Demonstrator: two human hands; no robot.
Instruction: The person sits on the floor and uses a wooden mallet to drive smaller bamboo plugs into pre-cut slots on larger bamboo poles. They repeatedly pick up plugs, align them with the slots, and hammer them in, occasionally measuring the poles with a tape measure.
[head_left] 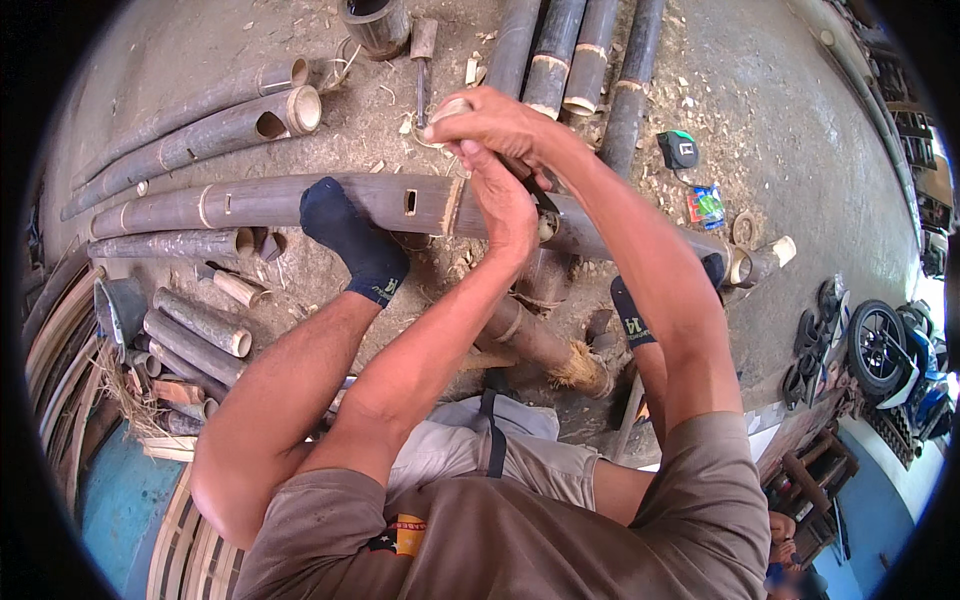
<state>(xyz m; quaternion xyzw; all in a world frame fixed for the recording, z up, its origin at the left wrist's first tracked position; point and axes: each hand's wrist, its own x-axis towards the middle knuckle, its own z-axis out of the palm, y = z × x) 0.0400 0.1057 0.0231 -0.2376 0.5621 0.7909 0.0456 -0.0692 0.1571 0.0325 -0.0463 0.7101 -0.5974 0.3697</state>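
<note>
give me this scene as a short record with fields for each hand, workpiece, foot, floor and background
left hand: beside the right, its exact hold hidden
right hand: closed on the handle of a dark-bladed, knife-like tool
workpiece: long bamboo pole, lying crosswise, slots cut through its wall
left foot: dark sock, resting on the pole
floor: wooden-handled chisel-like tool, tape measure, wood chips
background: parked motorcycle

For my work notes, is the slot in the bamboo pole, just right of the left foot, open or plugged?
Open: the slot in the bamboo pole shows a dark hollow, nothing filling it.
</note>
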